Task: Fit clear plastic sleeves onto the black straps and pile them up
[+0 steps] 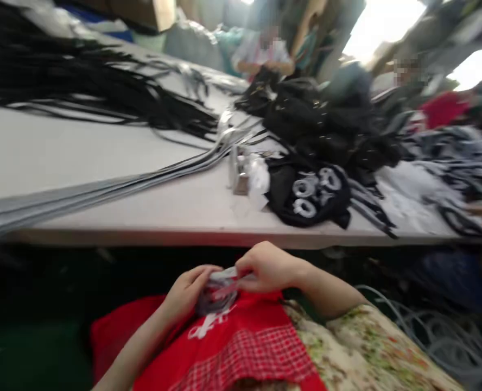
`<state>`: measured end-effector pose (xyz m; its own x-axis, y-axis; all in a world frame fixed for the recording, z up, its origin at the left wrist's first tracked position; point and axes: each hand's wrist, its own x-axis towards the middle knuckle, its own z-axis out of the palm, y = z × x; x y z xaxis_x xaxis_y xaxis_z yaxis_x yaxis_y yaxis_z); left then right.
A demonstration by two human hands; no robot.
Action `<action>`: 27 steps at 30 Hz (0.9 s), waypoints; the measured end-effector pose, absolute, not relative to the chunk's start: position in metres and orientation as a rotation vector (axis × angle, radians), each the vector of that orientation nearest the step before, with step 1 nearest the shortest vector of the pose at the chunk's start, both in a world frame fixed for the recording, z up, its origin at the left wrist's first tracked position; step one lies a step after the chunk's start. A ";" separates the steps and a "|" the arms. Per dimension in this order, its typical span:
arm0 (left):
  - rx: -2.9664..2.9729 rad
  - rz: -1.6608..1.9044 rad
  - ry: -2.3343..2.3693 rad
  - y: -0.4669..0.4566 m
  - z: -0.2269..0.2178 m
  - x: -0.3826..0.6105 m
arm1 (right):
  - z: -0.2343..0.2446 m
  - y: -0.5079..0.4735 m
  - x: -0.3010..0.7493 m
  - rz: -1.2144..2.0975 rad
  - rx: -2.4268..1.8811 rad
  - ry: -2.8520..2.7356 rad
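Grey, crossed by a pinkish strip (224,291), the small bundle (220,281) is where we look first: held over the lap, in front of the red apron (251,315). And both hands are on it! The left hand (186,288) curls round its left side, while the right hand (267,269) pinches at its right edge, fingertips drawn in tight. Blur hides the finer folds, so we can't tell how the layers run.

What makes this tidy, we reckon, is a steady left hand as anchor, with the right doing the fine work in short, light pulls; tug too hard and the layers could skew. Low and close looks sensible to us, forearms settled.

Outward we go: beyond the apron runs the white bench (171,209), with a metal object (240,171) near its front edge, a black pouch (279,190) carrying white coils (305,208) beside that, grey straps (114,196) sweeping left, and a black heap (326,122) behind.
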<state>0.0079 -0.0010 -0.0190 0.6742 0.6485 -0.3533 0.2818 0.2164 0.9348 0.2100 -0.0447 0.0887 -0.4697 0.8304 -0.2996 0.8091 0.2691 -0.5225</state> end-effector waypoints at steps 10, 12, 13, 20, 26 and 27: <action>1.425 0.379 1.006 -0.016 -0.013 -0.016 | 0.075 -0.043 0.162 0.666 -1.835 -2.805; 1.448 0.383 1.027 -0.017 -0.011 -0.019 | 0.078 -0.042 0.163 0.692 -1.774 -2.850; 1.454 0.383 1.027 -0.017 -0.011 -0.020 | 0.079 -0.042 0.162 0.705 -1.747 -2.872; 1.448 0.415 0.946 -0.020 -0.013 -0.018 | 0.055 -0.037 0.147 0.803 -1.809 -2.805; 1.405 0.489 0.908 -0.020 -0.010 -0.022 | 0.061 -0.027 0.175 1.308 -1.512 -2.440; 1.415 0.499 0.901 -0.020 -0.007 -0.023 | 0.062 -0.027 0.179 1.353 -1.494 -2.354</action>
